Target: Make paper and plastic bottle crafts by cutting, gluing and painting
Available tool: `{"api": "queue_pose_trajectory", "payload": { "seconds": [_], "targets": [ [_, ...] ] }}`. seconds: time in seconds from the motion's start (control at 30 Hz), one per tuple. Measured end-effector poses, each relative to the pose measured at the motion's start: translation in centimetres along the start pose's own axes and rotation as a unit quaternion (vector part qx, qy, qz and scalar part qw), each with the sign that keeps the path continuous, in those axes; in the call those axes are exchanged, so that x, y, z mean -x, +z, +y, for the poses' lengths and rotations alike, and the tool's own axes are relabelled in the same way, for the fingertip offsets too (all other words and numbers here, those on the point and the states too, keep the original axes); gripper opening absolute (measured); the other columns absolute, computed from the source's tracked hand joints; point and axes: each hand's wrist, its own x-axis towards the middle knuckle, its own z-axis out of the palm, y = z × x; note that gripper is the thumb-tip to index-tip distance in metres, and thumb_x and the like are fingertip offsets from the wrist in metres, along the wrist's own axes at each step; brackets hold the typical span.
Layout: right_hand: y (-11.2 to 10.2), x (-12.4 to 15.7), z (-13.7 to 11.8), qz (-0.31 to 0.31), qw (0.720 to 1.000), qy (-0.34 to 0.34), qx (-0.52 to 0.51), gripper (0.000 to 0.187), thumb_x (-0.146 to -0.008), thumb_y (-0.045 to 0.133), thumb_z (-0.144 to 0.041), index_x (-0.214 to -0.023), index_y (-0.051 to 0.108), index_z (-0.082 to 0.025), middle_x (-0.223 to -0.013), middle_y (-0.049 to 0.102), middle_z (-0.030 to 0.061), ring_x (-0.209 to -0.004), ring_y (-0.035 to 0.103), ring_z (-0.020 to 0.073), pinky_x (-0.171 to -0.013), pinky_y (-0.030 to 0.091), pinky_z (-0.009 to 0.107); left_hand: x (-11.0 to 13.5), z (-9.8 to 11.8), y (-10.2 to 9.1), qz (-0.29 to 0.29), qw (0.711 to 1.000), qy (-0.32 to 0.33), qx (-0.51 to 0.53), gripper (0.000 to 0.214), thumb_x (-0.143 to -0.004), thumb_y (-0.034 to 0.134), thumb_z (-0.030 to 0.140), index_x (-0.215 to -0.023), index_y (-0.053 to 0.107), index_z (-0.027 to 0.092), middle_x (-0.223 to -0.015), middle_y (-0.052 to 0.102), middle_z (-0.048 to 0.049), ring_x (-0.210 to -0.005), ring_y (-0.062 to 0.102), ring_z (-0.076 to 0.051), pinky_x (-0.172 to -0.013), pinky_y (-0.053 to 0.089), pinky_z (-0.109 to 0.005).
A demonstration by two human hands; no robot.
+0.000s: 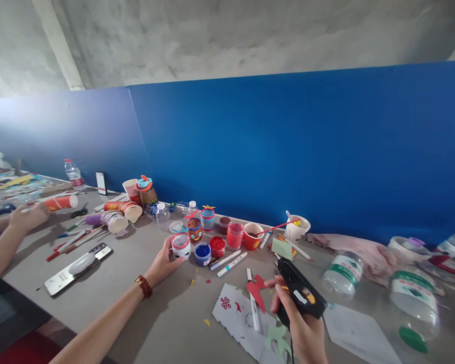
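My left hand [166, 263] is closed around a small jar [181, 247], white-sided with a red rim and a blue paper piece at its top edge. It stands upright at table level. In my right hand [301, 321] is a black hot glue gun [300, 290], its nozzle pointing up and away to the left. A red paper cutout [256, 292] lies just left of the glue gun, over a white marker [253, 308]. Beside the jar are open pots of blue paint [202, 253] and red paint [217, 246]. Two decorated jars, brown [194, 230] and blue [208, 220], stand behind.
White and green paper scraps [237, 316] lie in front. Clear plastic bottle pieces [343, 275] and a pink cloth [364, 255] are at right. A phone with a mouse [81, 264] lies left. A co-worker's hand [30, 215] holds a red paper cup [60, 202] at far left.
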Motion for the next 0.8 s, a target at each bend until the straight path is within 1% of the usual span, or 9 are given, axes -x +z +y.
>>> {"api": "queue_pose_trajectory", "payload": {
  "seconds": [0.17, 0.27, 0.33, 0.43, 0.53, 0.67, 0.73, 0.8],
  "targets": [
    [-0.1, -0.1, 0.6, -0.005, 1.000, 0.000, 0.008, 0.031, -0.085, 0.066, -0.045, -0.094, 0.067, -0.015, -0.072, 0.070, 0.0054, -0.054, 0.058, 0.0174, -0.064, 0.048, 0.034, 0.1, 0.3, -0.1, -0.013, 0.999, 0.007, -0.037, 0.067, -0.074, 0.071, 0.033, -0.132, 0.041, 0.019, -0.120, 0.066, -0.0119, -0.105, 0.066, -0.026, -0.094, 0.051, -0.043],
    [0.1, -0.1, 0.4, -0.005, 1.000, 0.004, 0.005, 0.030, -0.084, 0.066, -0.043, -0.095, 0.068, -0.016, -0.074, 0.071, 0.0058, -0.053, 0.057, 0.0163, -0.063, 0.048, 0.033, 0.3, 0.9, -0.1, -0.018, 0.997, 0.018, -0.074, 0.067, -0.077, 0.068, 0.034, -0.135, 0.038, 0.019, -0.122, 0.065, -0.0124, -0.109, 0.064, -0.027, -0.094, 0.051, -0.043],
    [0.2, 0.0, 0.0, -0.001, 1.000, 0.003, 0.000, 0.028, -0.084, 0.067, -0.043, -0.094, 0.067, -0.016, -0.074, 0.071, 0.0053, -0.052, 0.057, 0.0156, -0.062, 0.049, 0.033, 0.3, 1.1, -0.1, -0.017, 0.997, 0.018, -0.078, 0.068, -0.078, 0.068, 0.034, -0.137, 0.037, 0.019, -0.122, 0.065, -0.0127, -0.111, 0.064, -0.028, -0.094, 0.051, -0.043],
    [0.3, 0.0, -0.5, 0.002, 1.000, 0.010, -0.017, 0.027, -0.084, 0.067, -0.042, -0.094, 0.064, -0.017, -0.078, 0.071, 0.0058, -0.051, 0.056, 0.0145, -0.060, 0.050, 0.032, 0.3, 0.9, -0.1, -0.019, 0.999, 0.018, -0.046, 0.071, -0.076, 0.070, 0.035, -0.136, 0.037, 0.019, -0.122, 0.065, -0.0132, -0.110, 0.064, -0.028, -0.095, 0.050, -0.044],
    [0.3, -0.1, -0.5, 0.004, 1.000, 0.009, -0.030, 0.027, -0.085, 0.067, -0.042, -0.095, 0.064, -0.017, -0.081, 0.072, 0.0063, -0.050, 0.056, 0.0138, -0.058, 0.050, 0.031, 0.3, 0.3, 0.0, -0.023, 1.000, 0.015, -0.006, 0.077, -0.073, 0.074, 0.037, -0.137, 0.034, 0.020, -0.129, 0.061, -0.0149, -0.111, 0.064, -0.029, -0.097, 0.049, -0.045],
    [0.2, -0.2, 0.1, 0.002, 1.000, 0.001, -0.029, 0.028, -0.085, 0.067, -0.041, -0.096, 0.064, -0.016, -0.074, 0.071, 0.0054, -0.052, 0.058, 0.0156, -0.060, 0.049, 0.032, 0.5, -0.2, -0.3, -0.015, 1.000, 0.011, 0.021, 0.086, -0.070, 0.077, 0.037, -0.141, 0.030, 0.022, -0.137, 0.053, -0.0154, -0.117, 0.060, -0.030, -0.100, 0.047, -0.046],
    [0.2, -0.2, 0.2, 0.001, 0.999, 0.005, -0.034, 0.028, -0.085, 0.067, -0.041, -0.096, 0.064, -0.016, -0.073, 0.070, 0.0048, -0.052, 0.058, 0.0156, -0.059, 0.048, 0.032, 0.5, -0.2, -0.7, -0.011, 0.999, 0.016, 0.036, 0.085, -0.070, 0.077, 0.037, -0.141, 0.032, 0.022, -0.138, 0.052, -0.0150, -0.117, 0.059, -0.030, -0.099, 0.047, -0.046],
    [0.2, -0.2, 0.2, 0.006, 0.999, 0.014, -0.042, 0.028, -0.085, 0.068, -0.041, -0.097, 0.064, -0.016, -0.075, 0.071, 0.0047, -0.051, 0.057, 0.0141, -0.058, 0.048, 0.031, 0.5, -0.1, -1.5, 0.003, 0.996, 0.027, 0.081, 0.077, -0.072, 0.075, 0.037, -0.137, 0.038, 0.021, -0.135, 0.054, -0.0138, -0.119, 0.057, -0.030, -0.098, 0.048, -0.045]
  ]
}}
